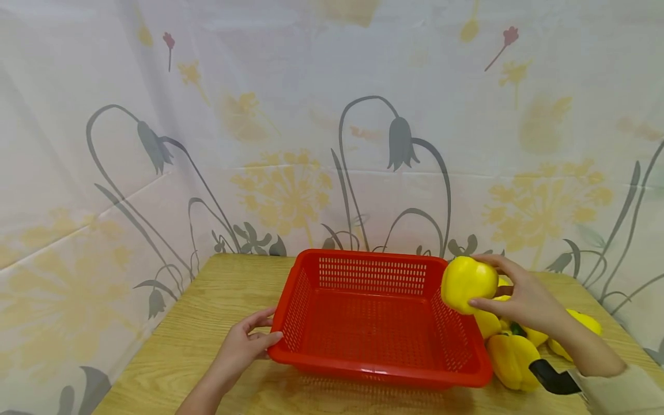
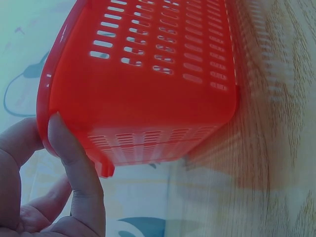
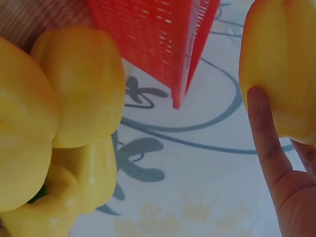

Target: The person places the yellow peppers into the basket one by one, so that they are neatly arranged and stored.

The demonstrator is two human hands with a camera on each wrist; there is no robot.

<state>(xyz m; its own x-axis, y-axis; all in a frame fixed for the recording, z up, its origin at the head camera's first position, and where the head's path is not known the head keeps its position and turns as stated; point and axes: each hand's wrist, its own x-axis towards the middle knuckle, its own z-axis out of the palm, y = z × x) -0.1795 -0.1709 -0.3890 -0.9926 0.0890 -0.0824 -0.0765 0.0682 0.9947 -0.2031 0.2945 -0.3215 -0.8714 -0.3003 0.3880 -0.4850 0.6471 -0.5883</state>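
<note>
A red plastic basket [image 1: 370, 323] with slotted walls stands on the wooden table, and its inside shows bare in the head view. My left hand [image 1: 241, 349] pinches the basket's left rim, its thumb and fingers on either side of the edge in the left wrist view. Above the basket's right rim, my right hand [image 1: 524, 297] holds a yellow bell pepper [image 1: 468, 285] between thumb and fingers. The same held pepper [image 3: 281, 69] fills the upper right of the right wrist view.
Several more yellow bell peppers [image 1: 513, 360] lie piled against the basket's right side, partly hidden by my right arm. The wooden tabletop [image 1: 218, 288] extends left of the basket. A flower-printed cloth [image 1: 290, 115] hangs behind the table.
</note>
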